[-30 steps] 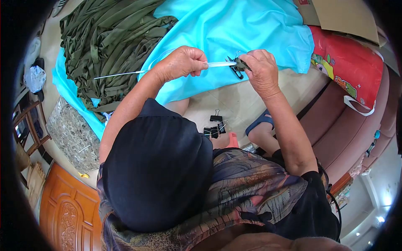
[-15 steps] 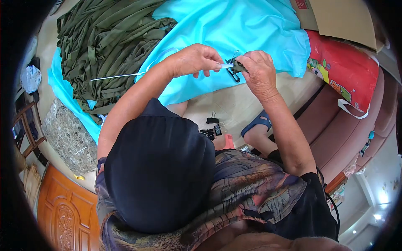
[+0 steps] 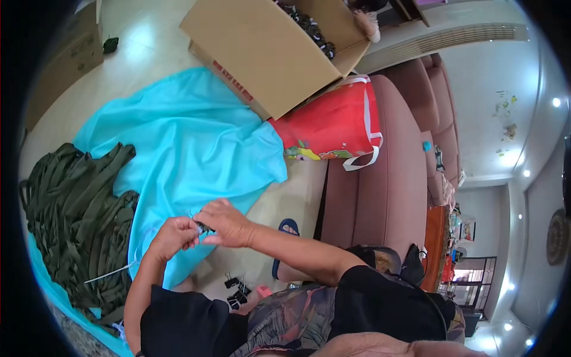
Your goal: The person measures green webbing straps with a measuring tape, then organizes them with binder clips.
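My left hand (image 3: 177,235) is closed in a pinch on a small whitish strip, mostly covered by the fingers. Right against it, my right hand (image 3: 229,225) grips a small dark green bundle of fabric (image 3: 205,228); a wire loop like a binder clip's handle sticks up beside it. Both hands are over the lower edge of the turquoise cloth (image 3: 196,143). Left of them lies a large heap of dark green fabric strips (image 3: 77,208). A thin pale rod (image 3: 110,273) slants across the heap near my left forearm.
Black binder clips (image 3: 238,291) lie on the floor near my legs. A large cardboard box (image 3: 262,53) holds several dark bundles, with another person's hand (image 3: 367,24) at its far side. Beside it are a red bag (image 3: 333,122) and a mauve sofa (image 3: 386,196).
My view has swung to the right and upward, bringing the open box and another person's hand into sight. My hands have come closer together, and the white strip between them shows less.
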Demonstrator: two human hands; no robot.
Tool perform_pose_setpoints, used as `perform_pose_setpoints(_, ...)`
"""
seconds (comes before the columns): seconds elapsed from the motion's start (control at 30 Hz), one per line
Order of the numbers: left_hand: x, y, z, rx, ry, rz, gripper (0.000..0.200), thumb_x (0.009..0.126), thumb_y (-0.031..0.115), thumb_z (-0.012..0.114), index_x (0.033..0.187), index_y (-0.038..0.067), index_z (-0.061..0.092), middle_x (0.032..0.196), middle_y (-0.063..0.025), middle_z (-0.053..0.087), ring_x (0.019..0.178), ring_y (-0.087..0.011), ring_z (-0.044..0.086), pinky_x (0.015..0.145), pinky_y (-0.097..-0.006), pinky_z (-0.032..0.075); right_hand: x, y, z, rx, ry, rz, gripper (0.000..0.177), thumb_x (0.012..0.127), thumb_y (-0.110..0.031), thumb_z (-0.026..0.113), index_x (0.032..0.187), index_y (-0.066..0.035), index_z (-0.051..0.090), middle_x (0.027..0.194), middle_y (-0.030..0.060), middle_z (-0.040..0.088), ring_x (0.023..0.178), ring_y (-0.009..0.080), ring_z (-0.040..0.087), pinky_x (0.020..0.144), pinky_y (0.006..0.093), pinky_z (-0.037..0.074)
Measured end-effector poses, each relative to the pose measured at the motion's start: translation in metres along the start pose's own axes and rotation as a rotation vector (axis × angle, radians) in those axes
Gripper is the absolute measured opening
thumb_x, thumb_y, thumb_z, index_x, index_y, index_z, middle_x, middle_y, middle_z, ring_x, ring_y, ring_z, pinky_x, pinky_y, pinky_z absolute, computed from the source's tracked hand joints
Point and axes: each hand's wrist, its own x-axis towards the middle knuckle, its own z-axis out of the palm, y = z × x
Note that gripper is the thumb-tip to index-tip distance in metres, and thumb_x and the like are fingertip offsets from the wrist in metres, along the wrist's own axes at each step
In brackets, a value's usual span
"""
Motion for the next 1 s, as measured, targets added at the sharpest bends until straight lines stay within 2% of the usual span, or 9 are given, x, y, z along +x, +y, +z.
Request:
perform_pose_setpoints(0.2,-0.006,-0.006,-0.006,0.006,0.082,-0.029,0.010,0.084,0.012,0.064,0.077,0.005,0.064,0.062,-0.0005,0.059,0.052,-0.0075,0.051,0.045,-0.0222,0.037,0.009,-0.001,0.027,0.170,-0.034,0.110,0.035,0.074,-0.021,0.072,0.104,-0.012,0.056,0.087,0.0049,0.059,0.090,0.0289,0.055,0.085,0.0428,0.039)
perform_pose_setpoints(0.3,0.000,-0.025,-0.014,0.142,0.166,0.094,0.015,0.084,0.016,0.064,0.074,0.005,0.064,0.061,0.0001,0.058,0.053,-0.0072,0.050,0.047,-0.0242,0.038,0.008,0.005,0.038,0.114,0.056,0.018,0.024,0.073,-0.020,0.069,0.094,-0.014,0.059,0.085,0.0046,0.059,0.088,0.0286,0.055,0.082,0.0432,0.039)
perform_pose_setpoints(0.37,-0.006,-0.015,-0.015,0.200,0.196,0.082,0.015,0.083,0.016,0.061,0.072,0.005,0.062,0.061,0.0009,0.056,0.055,-0.0071,0.049,0.049,-0.0250,0.039,0.007,0.013,0.043,-0.030,0.107,-0.038,0.009,0.070,-0.017,0.065,0.076,-0.015,0.060,0.077,0.0045,0.056,0.083,0.0272,0.054,0.077,0.0419,0.040)
perform_pose_setpoints(0.47,-0.014,-0.016,-0.024,0.080,0.231,0.071,0.011,0.080,0.013,0.061,0.072,0.006,0.061,0.059,0.0024,0.052,0.053,-0.0064,0.045,0.047,-0.0236,0.034,0.005,0.035,0.036,-0.206,0.124,-0.107,0.010,0.070,-0.020,0.063,0.065,-0.016,0.056,0.069,0.0045,0.052,0.075,0.0263,0.054,0.067,0.0430,0.039)
perform_pose_setpoints(0.57,-0.028,-0.014,-0.034,-0.014,0.290,0.092,0.011,0.082,0.014,0.062,0.076,0.006,0.060,0.059,0.0024,0.049,0.050,-0.0063,0.041,0.045,-0.0231,0.029,0.002,0.044,0.003,-0.347,0.156,-0.088,0.009,0.071,-0.019,0.065,0.069,-0.014,0.057,0.078,0.0049,0.055,0.078,0.0258,0.056,0.064,0.0415,0.040)
perform_pose_setpoints(0.63,-0.030,-0.012,-0.036,-0.057,0.236,0.054,0.012,0.084,0.015,0.065,0.079,0.005,0.061,0.059,0.0024,0.050,0.051,-0.0059,0.042,0.046,-0.0228,0.030,0.005,0.031,-0.013,-0.310,0.053,0.050,0.014,0.070,-0.012,0.070,0.082,-0.011,0.064,0.094,0.0055,0.064,0.093,0.0257,0.061,0.074,0.0392,0.047)
perform_pose_setpoints(0.77,-0.021,-0.008,-0.030,0.079,0.141,0.068,0.015,0.086,0.018,0.066,0.082,0.004,0.065,0.063,0.0014,0.055,0.055,-0.0069,0.048,0.050,-0.0227,0.038,0.021,0.015,-0.016,-0.247,0.048,0.031,0.013,0.071,-0.009,0.068,0.082,-0.010,0.062,0.092,0.0066,0.062,0.089,0.0277,0.060,0.073,0.0403,0.050)
perform_pose_setpoints(0.9,-0.024,-0.025,-0.044,0.187,0.275,0.074,0.013,0.086,0.016,0.066,0.083,0.004,0.068,0.067,0.0009,0.059,0.062,-0.0079,0.053,0.057,-0.0246,0.044,0.018,0.052,-0.031,-0.401,0.156,0.004,0.009,0.073,-0.010,0.064,0.081,-0.010,0.061,0.091,0.0081,0.061,0.086,0.0282,0.061,0.069,0.0406,0.051)
perform_pose_setpoints(1.0,-0.039,-0.043,-0.053,0.254,0.386,0.069,0.011,0.084,0.013,0.067,0.083,0.002,0.068,0.069,-0.0007,0.060,0.065,-0.0099,0.054,0.061,-0.0272,0.046,0.008,0.101,-0.051,-0.547,0.086,0.150,0.009,0.076,-0.014,0.065,0.085,-0.011,0.062,0.095,0.0073,0.062,0.089,0.0300,0.061,0.072,0.0429,0.051)
